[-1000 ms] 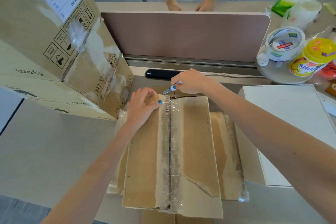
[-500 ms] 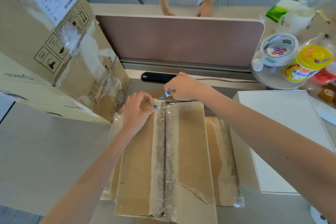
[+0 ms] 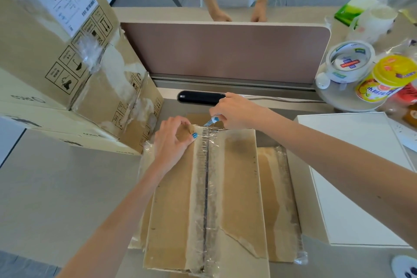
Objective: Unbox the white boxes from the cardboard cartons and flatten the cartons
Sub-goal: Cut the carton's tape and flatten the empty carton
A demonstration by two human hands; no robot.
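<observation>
A taped brown carton (image 3: pixel 239 187) lies in front of me, its two top flaps meeting at a centre seam covered in clear tape (image 3: pixel 206 187). My left hand (image 3: pixel 173 140) presses on the left flap at the far end, fingers curled at the flap's edge. My right hand (image 3: pixel 234 110) grips a small blue-and-white cutter (image 3: pixel 212 121), its tip at the far end of the seam. A white box (image 3: pixel 361 176) rests on the desk to the right of the carton.
A stack of large cartons (image 3: pixel 67 63) stands at the left. A pink desk divider (image 3: pixel 221 52) and a black bar (image 3: pixel 200 97) lie beyond. Tape rolls (image 3: pixel 347 61), a yellow-lidded jar (image 3: pixel 383 81) and tissues crowd the right. Another person's hands (image 3: pixel 239 14) rest behind the divider.
The right hand's cutter tip has dipped slightly toward the far end of the seam. The left hand stays on the flap. The camera shifted a little.
</observation>
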